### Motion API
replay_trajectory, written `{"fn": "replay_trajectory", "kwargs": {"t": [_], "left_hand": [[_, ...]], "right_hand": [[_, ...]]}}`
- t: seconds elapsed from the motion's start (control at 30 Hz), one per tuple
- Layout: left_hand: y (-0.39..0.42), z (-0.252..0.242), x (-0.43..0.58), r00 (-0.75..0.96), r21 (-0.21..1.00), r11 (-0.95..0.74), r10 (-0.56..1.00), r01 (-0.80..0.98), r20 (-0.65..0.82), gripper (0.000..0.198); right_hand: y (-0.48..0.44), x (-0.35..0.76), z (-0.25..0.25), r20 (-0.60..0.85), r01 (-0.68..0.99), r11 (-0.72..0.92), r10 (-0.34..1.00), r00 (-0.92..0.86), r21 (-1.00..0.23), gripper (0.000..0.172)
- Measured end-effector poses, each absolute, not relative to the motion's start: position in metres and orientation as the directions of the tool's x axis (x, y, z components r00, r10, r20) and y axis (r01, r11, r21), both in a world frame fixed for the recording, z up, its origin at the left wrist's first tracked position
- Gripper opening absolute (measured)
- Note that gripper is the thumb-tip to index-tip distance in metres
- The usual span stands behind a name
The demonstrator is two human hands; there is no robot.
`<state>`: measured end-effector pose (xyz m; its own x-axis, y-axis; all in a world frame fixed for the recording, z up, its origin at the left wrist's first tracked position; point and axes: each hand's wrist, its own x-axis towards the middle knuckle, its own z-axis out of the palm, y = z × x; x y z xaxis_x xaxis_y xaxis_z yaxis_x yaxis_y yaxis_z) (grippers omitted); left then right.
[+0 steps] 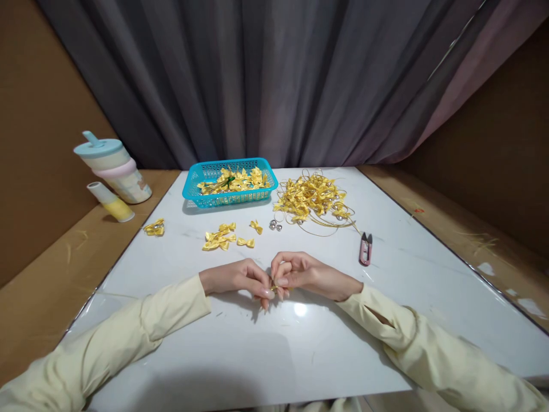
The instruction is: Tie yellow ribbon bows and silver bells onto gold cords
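Near the middle of the white table, my left hand (246, 277) and my right hand (300, 271) meet, fingertips almost touching. Both are closed in a pinch on a thin gold cord (275, 288), mostly hidden by the fingers. Just beyond them lie a few small silver bells (275, 226). Several yellow ribbon bows (219, 237) are grouped ahead of my left hand, with single bows (256, 226) beside them. Ahead of my right hand spreads a tangled pile of yellow bows with gold cords and bells (311, 197).
A blue plastic basket (231, 200) holding more bows stands at the back. Pink-handled thread snips (365, 250) lie to the right. At the left are a small bow bundle (154, 228), a lidded cup (115, 169) and a thread cone (110, 202). A grey curtain (274, 86) hangs behind.
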<state>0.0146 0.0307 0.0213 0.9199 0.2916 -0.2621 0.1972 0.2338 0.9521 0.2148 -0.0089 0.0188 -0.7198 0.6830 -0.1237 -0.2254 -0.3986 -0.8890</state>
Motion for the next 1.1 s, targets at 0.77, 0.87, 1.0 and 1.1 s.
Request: {"fn": "replay_trajectory", "kwargs": {"t": [0.77,0.87,1.0,1.1], "left_hand": [[0.032,0.018,0.014,0.919,0.957,0.161,0.279,0.242,-0.279,0.018],[0.032,0.018,0.014,0.933,0.971,0.153,0.283,0.185,-0.223,0.024],[0.033,0.016,0.015,0.936,0.969,0.21,0.297,0.13,-0.19,0.03],[0.033,0.015,0.015,0.93,0.965,0.231,0.312,0.124,-0.195,0.029]], "right_hand": [[-0.015,0.211,0.032,-0.136,-0.092,-0.292,0.672,-0.728,-0.952,0.019],[-0.015,0.211,0.033,-0.121,-0.103,-0.289,0.664,-0.738,-0.952,0.017],[-0.015,0.211,0.032,-0.113,-0.121,-0.292,0.672,-0.732,-0.949,0.015],[-0.014,0.211,0.03,-0.116,-0.14,-0.307,0.684,-0.721,-0.941,0.014]]}}
